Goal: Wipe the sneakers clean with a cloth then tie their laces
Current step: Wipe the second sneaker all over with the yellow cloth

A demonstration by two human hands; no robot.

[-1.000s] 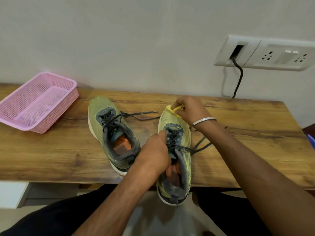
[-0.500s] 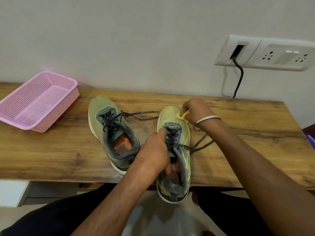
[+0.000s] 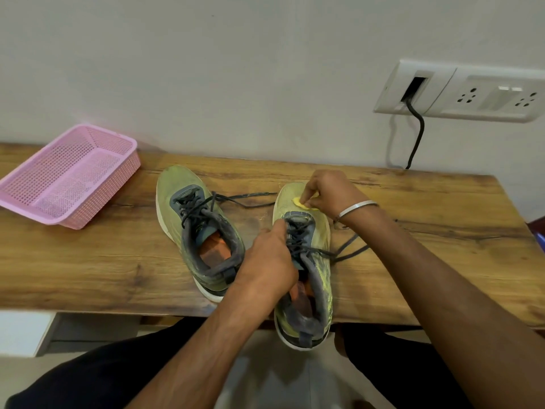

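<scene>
— Pink mesh basket (image 3: 69,175)?
— Far-left tabletop (image 3: 88,261) corner, beside the untied left sneaker (image 3: 188,222).
— Hands?
— Right hand (image 3: 330,190) pinches a yellow cloth (image 3: 302,203) on the right sneaker (image 3: 315,261)'s toe; left hand (image 3: 269,261) grips its laced midsection, heel overhanging the near edge.

Home room, wooden table (image 3: 88,261) against plain wall, wall socket panel (image 3: 483,95), pink plastic basket (image 3: 70,178)

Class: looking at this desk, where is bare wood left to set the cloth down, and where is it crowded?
Bare wood lies between the pink basket and the left sneaker, and to the right of the right forearm, toward the table edge. It is crowded mid-table: both sneakers, loose laces, the left hand and the right hand with the cloth.
</scene>
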